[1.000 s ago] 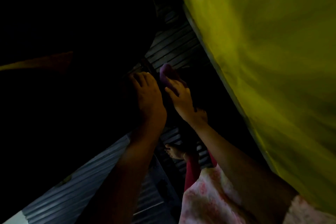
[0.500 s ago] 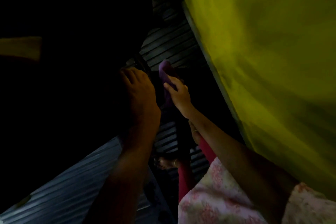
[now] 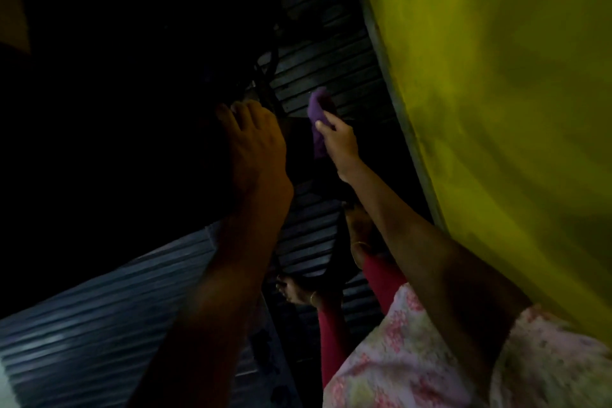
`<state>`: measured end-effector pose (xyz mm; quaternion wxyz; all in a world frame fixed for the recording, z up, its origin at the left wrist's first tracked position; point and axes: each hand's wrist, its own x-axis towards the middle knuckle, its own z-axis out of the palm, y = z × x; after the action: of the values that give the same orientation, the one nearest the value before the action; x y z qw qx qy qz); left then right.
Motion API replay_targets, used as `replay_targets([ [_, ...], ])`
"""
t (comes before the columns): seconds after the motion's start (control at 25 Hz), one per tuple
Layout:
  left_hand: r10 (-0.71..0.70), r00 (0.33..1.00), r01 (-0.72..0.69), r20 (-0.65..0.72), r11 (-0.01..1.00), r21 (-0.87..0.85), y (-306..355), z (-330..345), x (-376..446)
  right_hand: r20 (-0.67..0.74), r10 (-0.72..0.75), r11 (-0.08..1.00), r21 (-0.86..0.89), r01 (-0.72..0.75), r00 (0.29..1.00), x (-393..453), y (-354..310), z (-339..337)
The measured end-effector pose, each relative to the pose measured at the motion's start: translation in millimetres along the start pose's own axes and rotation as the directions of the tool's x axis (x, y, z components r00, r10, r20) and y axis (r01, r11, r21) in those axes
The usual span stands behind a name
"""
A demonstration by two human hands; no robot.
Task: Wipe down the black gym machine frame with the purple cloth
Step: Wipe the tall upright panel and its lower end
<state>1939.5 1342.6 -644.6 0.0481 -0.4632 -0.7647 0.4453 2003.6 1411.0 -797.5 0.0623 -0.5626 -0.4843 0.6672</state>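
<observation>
Nearest the camera, a floral garment (image 3: 414, 364) and red leggings (image 3: 381, 278) are seen, with bare feet planted on the ribbed dark floor mat (image 3: 318, 66) between machine and wall. Further out, the left hand (image 3: 255, 142) is laid over a dark part of the black gym machine frame (image 3: 268, 89), fingers curved over its edge; whether that edge is truly gripped cannot be told in this gloom. Beside it, the purple cloth (image 3: 318, 119) is held pinched in the right hand (image 3: 339, 139), thumb pressed on top, the cloth bunched and standing up past the fingers. Compared with a second ago, the two hands are now set clearly apart, where they had been nearly touching, and the cloth has been carried out to the right, over the mat and beside the thin black struts. It is judged that a fresh stretch of frame is being lined up for the stroke, with the wipe mid-course rather than finished. Farthest off, the yellow wall (image 3: 496, 109) looms on the right, blurred.
</observation>
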Motion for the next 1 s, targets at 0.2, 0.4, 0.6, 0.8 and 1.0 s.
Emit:
replay_targets([
  [0.2, 0.024, 1.000, -0.025, 0.016, 0.996, 0.087, 11.4, 1.1, -1.9, 0.100, -0.383, 0.923, -0.008, 0.386, 0.918, -38.5, 12.3, -0.7],
  [0.4, 0.114, 0.982, -0.144, 0.149, 0.966, 0.213, 35.9, 4.3, 3.8, 0.054, -0.013, 0.985, -0.171, 0.022, 0.998, 23.2, 53.1, -11.8],
  [0.6, 0.115, 0.988, -0.131, 0.100, 0.975, 0.177, 46.9, 9.4, 7.1, 0.034, -0.096, 0.995, -0.038, 0.097, 0.995, 15.3, 41.1, -7.9],
  [0.8, 0.085, 0.994, -0.099, 0.074, 0.971, 0.217, 56.7, 11.9, 6.3, 0.027, -0.349, 0.921, -0.177, 0.348, 0.937, -9.3, 68.6, -7.2],
  [1.0, 0.095, 0.992, -0.111, 0.080, 0.966, 0.235, 68.0, 20.5, 10.8, 0.012, 0.026, 0.976, -0.218, -0.023, 1.000, 72.5, 117.3, -24.4],
])
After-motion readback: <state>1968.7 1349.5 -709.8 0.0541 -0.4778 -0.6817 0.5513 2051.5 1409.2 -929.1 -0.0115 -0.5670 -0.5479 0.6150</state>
